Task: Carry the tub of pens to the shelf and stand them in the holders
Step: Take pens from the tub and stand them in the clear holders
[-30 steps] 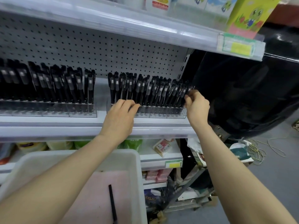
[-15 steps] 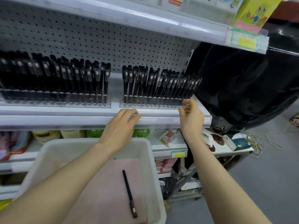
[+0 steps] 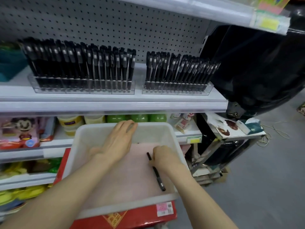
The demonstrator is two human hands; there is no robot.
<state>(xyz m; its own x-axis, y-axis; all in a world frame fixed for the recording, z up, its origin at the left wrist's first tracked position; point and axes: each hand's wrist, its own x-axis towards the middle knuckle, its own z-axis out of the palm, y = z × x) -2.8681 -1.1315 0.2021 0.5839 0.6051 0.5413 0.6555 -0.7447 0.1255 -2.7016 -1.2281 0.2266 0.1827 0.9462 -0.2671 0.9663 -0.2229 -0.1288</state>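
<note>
While your left hand (image 3: 118,142) lies flat and open, fingertips on the far rim of the tub (image 3: 151,133), your right hand (image 3: 163,157) curls its fingers round the pen (image 3: 157,176) inside. The tub sits on a red box (image 3: 132,219), below the shelf (image 3: 115,105) with full holders (image 3: 176,90).

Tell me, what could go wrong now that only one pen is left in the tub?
1. The pen lies flat in the tub; the curled fingers of the right hand might fumble so slim a thing.
2. The right holder looks crowded with leaning pens; pushing another in could knock neighbours askew.
3. The tub rests on a red box; leaning on it could shift it.
</note>
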